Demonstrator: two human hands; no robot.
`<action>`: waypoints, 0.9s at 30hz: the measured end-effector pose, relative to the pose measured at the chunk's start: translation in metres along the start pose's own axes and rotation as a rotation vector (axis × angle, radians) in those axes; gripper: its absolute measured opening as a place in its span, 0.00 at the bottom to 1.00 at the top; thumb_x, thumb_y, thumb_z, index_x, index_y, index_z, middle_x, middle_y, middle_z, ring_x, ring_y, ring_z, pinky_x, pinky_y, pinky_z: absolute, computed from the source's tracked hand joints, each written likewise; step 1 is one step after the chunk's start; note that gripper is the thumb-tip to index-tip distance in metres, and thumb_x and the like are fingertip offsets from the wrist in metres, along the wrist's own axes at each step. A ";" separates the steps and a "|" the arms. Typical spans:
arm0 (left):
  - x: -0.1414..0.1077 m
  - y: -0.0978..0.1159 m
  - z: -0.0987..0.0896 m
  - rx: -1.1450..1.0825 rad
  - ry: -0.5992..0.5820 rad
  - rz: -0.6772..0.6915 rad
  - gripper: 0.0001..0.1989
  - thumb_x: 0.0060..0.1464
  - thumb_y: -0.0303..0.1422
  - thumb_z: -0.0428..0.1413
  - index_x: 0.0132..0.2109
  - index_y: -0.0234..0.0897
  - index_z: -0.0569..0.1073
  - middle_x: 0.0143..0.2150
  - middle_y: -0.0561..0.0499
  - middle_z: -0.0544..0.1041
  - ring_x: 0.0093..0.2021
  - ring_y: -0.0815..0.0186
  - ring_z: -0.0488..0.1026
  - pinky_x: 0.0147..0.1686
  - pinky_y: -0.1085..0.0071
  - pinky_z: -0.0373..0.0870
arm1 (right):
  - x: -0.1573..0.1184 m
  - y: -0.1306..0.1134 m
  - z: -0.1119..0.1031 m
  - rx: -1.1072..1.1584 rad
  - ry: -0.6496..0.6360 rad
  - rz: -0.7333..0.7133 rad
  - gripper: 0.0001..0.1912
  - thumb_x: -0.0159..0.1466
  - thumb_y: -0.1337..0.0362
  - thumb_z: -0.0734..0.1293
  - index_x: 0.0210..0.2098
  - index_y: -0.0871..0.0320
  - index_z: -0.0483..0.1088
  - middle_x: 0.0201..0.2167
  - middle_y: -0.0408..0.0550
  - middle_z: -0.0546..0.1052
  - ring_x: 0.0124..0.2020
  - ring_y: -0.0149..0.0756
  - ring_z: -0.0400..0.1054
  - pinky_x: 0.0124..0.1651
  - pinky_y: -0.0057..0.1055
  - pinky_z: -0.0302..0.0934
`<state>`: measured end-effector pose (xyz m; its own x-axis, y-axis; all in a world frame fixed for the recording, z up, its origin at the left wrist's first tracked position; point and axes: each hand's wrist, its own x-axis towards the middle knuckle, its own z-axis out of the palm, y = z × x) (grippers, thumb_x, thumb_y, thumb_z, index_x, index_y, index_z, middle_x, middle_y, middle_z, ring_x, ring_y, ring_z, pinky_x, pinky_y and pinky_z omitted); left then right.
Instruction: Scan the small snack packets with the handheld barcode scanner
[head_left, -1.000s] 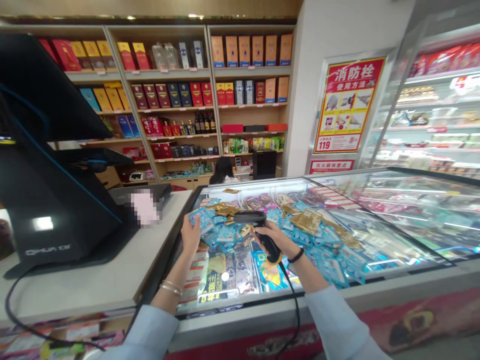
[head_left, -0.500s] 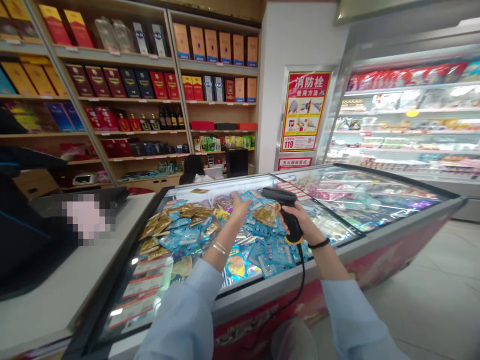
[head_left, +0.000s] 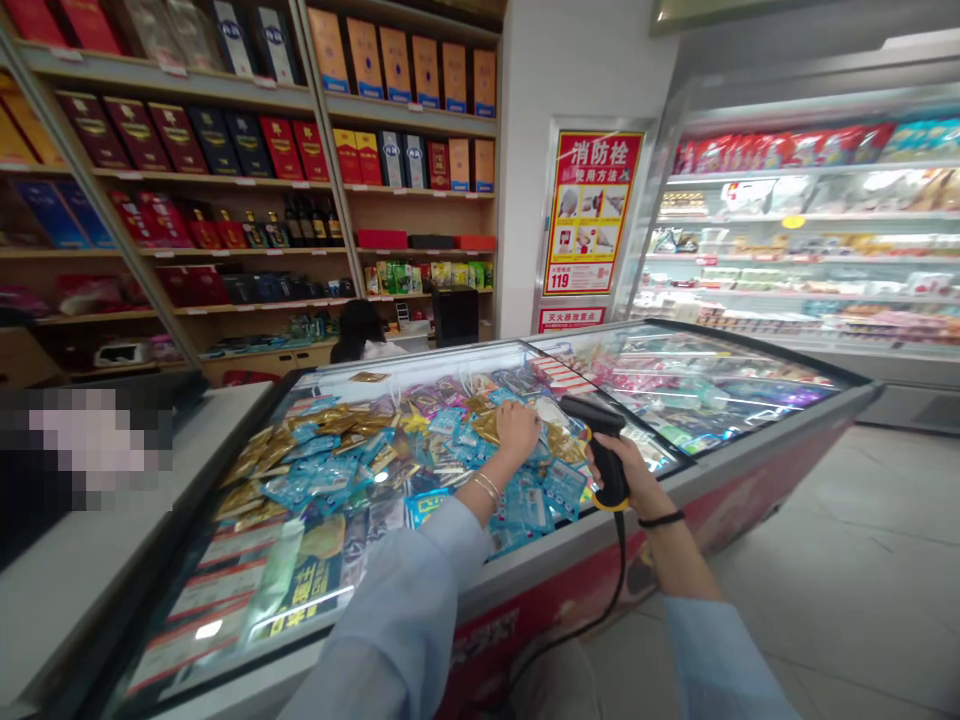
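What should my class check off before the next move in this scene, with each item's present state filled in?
1. Barcode scanner held in the right grip: ok.
2. Left grip at the packet pile: ok.
3. A packet pinched in the left grip: cannot tell, the fingers' far side is hidden.
4. Blue packets and gold packets kept apart: not ok, they lie mixed.
5. Scanner cable clear of the packets: ok.

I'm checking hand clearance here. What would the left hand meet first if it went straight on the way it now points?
The left hand would probably meet the blue and gold packets piled around it first; depth is unclear, so it may already be touching them.
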<state>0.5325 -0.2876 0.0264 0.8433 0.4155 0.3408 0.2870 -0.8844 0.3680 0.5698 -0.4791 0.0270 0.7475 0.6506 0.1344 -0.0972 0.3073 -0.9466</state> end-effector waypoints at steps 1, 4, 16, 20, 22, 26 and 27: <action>-0.001 -0.001 0.001 0.019 0.008 -0.003 0.15 0.60 0.33 0.52 0.45 0.32 0.82 0.52 0.32 0.76 0.59 0.46 0.65 0.59 0.52 0.58 | 0.000 0.002 -0.001 -0.002 0.013 0.002 0.19 0.50 0.52 0.75 0.31 0.60 0.71 0.19 0.41 0.71 0.13 0.28 0.62 0.12 0.25 0.57; -0.001 -0.004 0.005 0.052 -0.007 0.007 0.16 0.60 0.38 0.53 0.47 0.39 0.82 0.58 0.38 0.74 0.62 0.47 0.62 0.59 0.51 0.57 | 0.001 0.008 -0.004 0.003 0.047 0.012 0.19 0.50 0.53 0.75 0.32 0.60 0.71 0.19 0.41 0.71 0.13 0.29 0.62 0.12 0.25 0.57; -0.002 -0.025 -0.026 0.035 0.036 -0.003 0.15 0.61 0.41 0.52 0.48 0.45 0.81 0.60 0.47 0.74 0.63 0.53 0.63 0.64 0.54 0.56 | 0.011 0.011 -0.009 0.008 0.070 0.039 0.17 0.50 0.54 0.75 0.33 0.59 0.73 0.19 0.41 0.71 0.13 0.29 0.62 0.12 0.25 0.58; -0.011 -0.052 -0.076 -0.012 0.144 0.031 0.16 0.63 0.39 0.51 0.47 0.41 0.81 0.57 0.46 0.76 0.59 0.57 0.69 0.61 0.60 0.62 | 0.013 -0.005 0.011 0.013 0.009 -0.001 0.16 0.51 0.54 0.75 0.33 0.59 0.73 0.19 0.41 0.70 0.14 0.29 0.62 0.12 0.25 0.59; -0.023 -0.075 -0.106 -0.025 0.211 0.028 0.16 0.63 0.38 0.51 0.47 0.40 0.81 0.57 0.45 0.76 0.57 0.57 0.71 0.60 0.61 0.64 | 0.015 -0.011 0.026 0.032 -0.013 -0.025 0.17 0.51 0.54 0.74 0.34 0.59 0.74 0.19 0.40 0.70 0.14 0.29 0.62 0.12 0.24 0.59; -0.061 -0.141 -0.162 -0.074 0.380 0.014 0.13 0.61 0.35 0.53 0.42 0.38 0.81 0.54 0.44 0.78 0.57 0.56 0.72 0.61 0.60 0.64 | 0.019 -0.013 0.064 0.089 -0.098 -0.056 0.15 0.52 0.55 0.74 0.34 0.58 0.73 0.20 0.40 0.70 0.14 0.28 0.62 0.13 0.24 0.59; -0.073 -0.159 -0.173 -0.085 0.424 -0.003 0.12 0.61 0.34 0.53 0.41 0.38 0.81 0.54 0.44 0.78 0.56 0.56 0.72 0.60 0.59 0.65 | 0.021 -0.011 0.074 0.104 -0.129 -0.062 0.15 0.52 0.54 0.73 0.35 0.58 0.74 0.20 0.40 0.70 0.14 0.28 0.62 0.13 0.24 0.59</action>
<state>0.3468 -0.1400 0.0928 0.5758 0.4841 0.6588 0.2353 -0.8699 0.4335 0.5377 -0.4173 0.0623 0.6640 0.7102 0.2342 -0.1266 0.4154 -0.9008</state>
